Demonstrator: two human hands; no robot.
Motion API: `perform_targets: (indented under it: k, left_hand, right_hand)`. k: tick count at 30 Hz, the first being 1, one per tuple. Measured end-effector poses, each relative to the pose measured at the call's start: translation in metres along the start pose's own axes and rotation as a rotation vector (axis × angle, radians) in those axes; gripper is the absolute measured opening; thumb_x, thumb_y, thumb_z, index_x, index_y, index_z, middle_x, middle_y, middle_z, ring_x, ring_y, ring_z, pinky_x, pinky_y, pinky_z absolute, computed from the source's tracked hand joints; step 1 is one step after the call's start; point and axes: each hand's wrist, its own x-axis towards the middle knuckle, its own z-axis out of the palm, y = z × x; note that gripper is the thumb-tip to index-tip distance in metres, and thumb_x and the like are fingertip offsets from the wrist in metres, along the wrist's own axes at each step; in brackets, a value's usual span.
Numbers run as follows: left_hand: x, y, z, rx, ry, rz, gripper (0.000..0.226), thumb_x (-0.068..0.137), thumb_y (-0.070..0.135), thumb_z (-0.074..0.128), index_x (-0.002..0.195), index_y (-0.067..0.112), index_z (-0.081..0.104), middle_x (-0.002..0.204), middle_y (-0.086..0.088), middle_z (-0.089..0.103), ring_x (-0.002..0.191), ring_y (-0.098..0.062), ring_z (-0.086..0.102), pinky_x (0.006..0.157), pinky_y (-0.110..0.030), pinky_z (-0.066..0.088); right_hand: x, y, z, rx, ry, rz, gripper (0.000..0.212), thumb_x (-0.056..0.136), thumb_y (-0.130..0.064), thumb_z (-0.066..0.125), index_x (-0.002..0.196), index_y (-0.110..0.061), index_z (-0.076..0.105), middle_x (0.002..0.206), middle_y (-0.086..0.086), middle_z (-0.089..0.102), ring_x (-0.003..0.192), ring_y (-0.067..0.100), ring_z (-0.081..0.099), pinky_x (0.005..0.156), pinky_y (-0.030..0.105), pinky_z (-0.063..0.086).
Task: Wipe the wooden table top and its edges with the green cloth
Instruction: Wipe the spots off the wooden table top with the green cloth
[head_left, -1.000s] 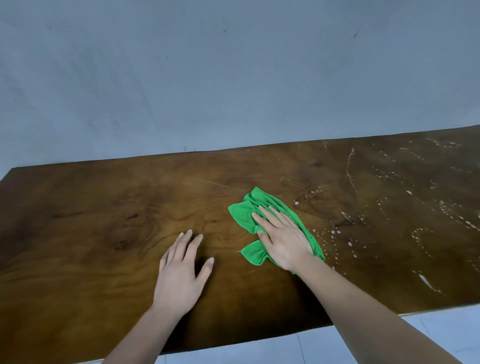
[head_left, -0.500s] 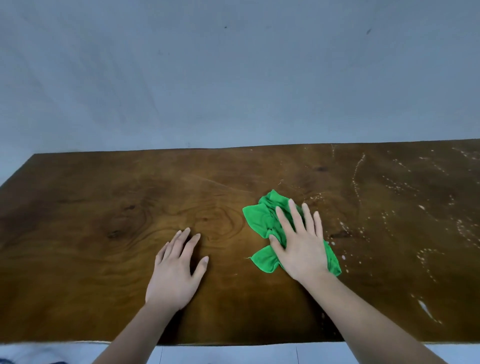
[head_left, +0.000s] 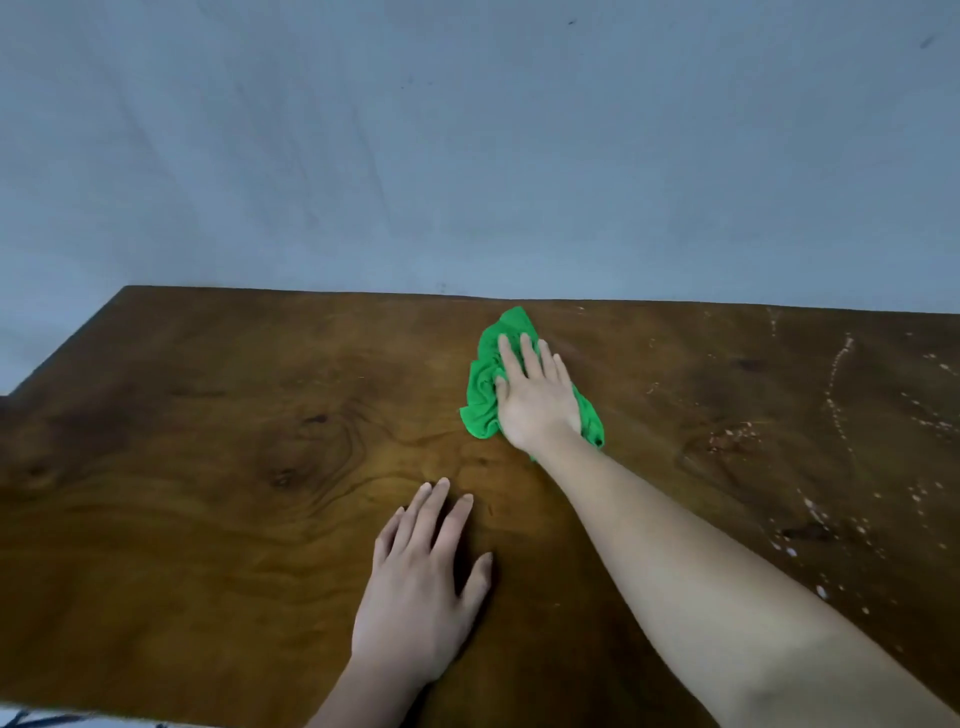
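The dark wooden table top (head_left: 218, 467) fills the lower half of the view. A crumpled green cloth (head_left: 483, 384) lies near the table's far edge, a little right of centre. My right hand (head_left: 537, 395) presses flat on the cloth with fingers spread, arm stretched out across the table. My left hand (head_left: 421, 587) rests palm down on the bare wood nearer to me, fingers apart, holding nothing.
White droplets and streaks (head_left: 836, 410) cover the right part of the table. A plain grey-blue wall (head_left: 467, 156) rises directly behind the far edge. The table's left corner (head_left: 124, 288) and near edge (head_left: 78, 719) are in view.
My right hand has pushed the green cloth away from me, from the table's middle to near the far edge. The left hand stays flat on the wood.
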Motion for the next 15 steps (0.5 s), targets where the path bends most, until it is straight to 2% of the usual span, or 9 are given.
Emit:
perform_targets:
  k: [2,5,9,12,15]
  left_hand:
    - [0.000,0.000,0.001,0.001,0.003,-0.002,0.075,0.106,0.081,0.010,0.174,0.047,0.009,0.183,0.019,-0.007,0.166,-0.003,-0.021,0.136,-0.037,-0.010]
    - [-0.001,-0.002,0.003,0.009,0.013,-0.002,0.074,0.106,0.081,0.009,0.173,0.048,0.010,0.183,0.019,-0.008,0.165,-0.002,-0.023,0.137,-0.039,-0.007]
    - [0.000,-0.002,0.004,0.008,0.008,-0.005,0.074,0.106,0.081,0.010,0.172,0.049,0.011,0.183,0.020,-0.008,0.165,-0.002,-0.023,0.137,-0.038,-0.009]
    - [0.001,-0.002,0.003,-0.001,0.007,-0.006,0.074,0.105,0.083,0.009,0.172,0.052,0.007,0.182,0.022,-0.012,0.163,0.000,-0.026,0.135,-0.035,-0.011]
    - [-0.001,-0.002,0.006,-0.005,0.023,-0.008,0.075,0.104,0.084,0.008,0.172,0.052,0.006,0.181,0.024,-0.012,0.162,0.002,-0.026,0.136,-0.036,-0.008]
  right_hand:
    - [0.021,-0.040,0.008,-0.002,-0.043,-0.128,0.061,0.119,-0.049,0.008,0.178,-0.036,-0.004,0.186,0.003,-0.009,0.172,0.028,-0.011,0.139,0.047,-0.004]
    - [0.040,-0.090,0.018,-0.018,-0.115,-0.296,0.064,0.117,-0.061,0.013,0.177,-0.042,0.013,0.187,-0.004,-0.004,0.172,0.025,-0.012,0.139,0.046,-0.006]
    - [0.051,-0.121,0.025,-0.053,-0.174,-0.480,0.066,0.115,-0.067,0.018,0.177,-0.042,0.017,0.187,-0.008,0.002,0.172,0.021,-0.009,0.139,0.045,-0.006]
    - [0.058,-0.115,0.025,-0.067,-0.173,-0.514,0.068,0.115,-0.068,0.018,0.177,-0.041,0.017,0.186,-0.008,0.003,0.172,0.019,-0.007,0.139,0.045,-0.005]
    - [0.067,-0.090,0.016,-0.043,-0.148,-0.432,0.067,0.115,-0.066,0.017,0.177,-0.039,0.015,0.186,-0.007,0.003,0.172,0.019,-0.006,0.139,0.046,-0.005]
